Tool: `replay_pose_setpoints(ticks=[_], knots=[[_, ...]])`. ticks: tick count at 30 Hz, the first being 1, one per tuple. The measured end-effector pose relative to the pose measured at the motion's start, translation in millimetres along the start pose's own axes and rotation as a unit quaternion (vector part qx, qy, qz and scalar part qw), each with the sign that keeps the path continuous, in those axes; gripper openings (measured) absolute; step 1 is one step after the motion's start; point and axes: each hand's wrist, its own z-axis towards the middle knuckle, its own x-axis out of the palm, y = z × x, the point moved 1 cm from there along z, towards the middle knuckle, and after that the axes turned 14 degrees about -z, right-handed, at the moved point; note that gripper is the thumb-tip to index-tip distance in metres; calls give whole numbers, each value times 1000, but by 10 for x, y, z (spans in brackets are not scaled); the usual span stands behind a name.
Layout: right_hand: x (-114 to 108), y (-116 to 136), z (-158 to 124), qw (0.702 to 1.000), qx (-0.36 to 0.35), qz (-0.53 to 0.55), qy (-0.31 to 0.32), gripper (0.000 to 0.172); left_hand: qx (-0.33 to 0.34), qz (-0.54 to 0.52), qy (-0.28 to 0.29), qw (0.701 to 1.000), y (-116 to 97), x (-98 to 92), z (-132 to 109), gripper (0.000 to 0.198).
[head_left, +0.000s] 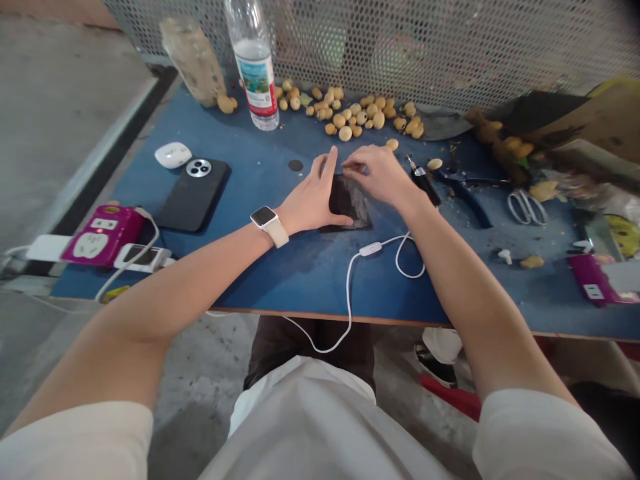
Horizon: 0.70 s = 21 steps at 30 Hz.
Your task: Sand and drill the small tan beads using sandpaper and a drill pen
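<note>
Dark slab (346,200) lies flat on blue table (150,180), whitish smear across its top, material can't tell. L hand (310,197) is at its left side, thumb up by the far edge & fingers curled along the near edge, clasping it steady, smartwatch (263,217) w/ white band on that wrist. R hand (375,175) is over the slab's far edge, fingers bunched, fingertips (347,170) touching or just above it; whether they pinch anything, can't tell

Left of slab: black phone (194,200) w/ round camera bump, white earbud case (173,155) touching its far end, magenta power strip (103,235) further left w/ plugs & cords in it. Beyond slab: heap of small yellow fruits (345,113), clear water bottle (255,67) at the heap's left, perforated metal screen (450,47) behind them. Right of slab: dark-handled pruning shears (463,197) near R wrist, steel scissors (527,207) further out, leafy fruit sprig (505,150) past the shears. White cable (349,300) runs in front of slab, loops over table edge & hangs down by person's lap
</note>
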Motion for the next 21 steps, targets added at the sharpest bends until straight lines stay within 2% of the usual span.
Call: replay_pose_setpoints(ticks=[8, 13, 17, 21], knots=[[72, 77, 38, 1000, 16, -14, 0, 29, -7, 12, -7, 1000, 13, 24, 13, 185], [10, 93, 17, 1000, 19, -14, -1, 30, -3, 2, -16, 1000, 29, 36, 30, 189], [-1, 202, 55, 999, 8, -46, 5, 31, -4, -18, -19, 1000, -18, 35, 35, 195], [-27, 147, 46, 999, 29, -23, 4, 32, -23, -26, -18, 999, -100, 14, 17, 198]])
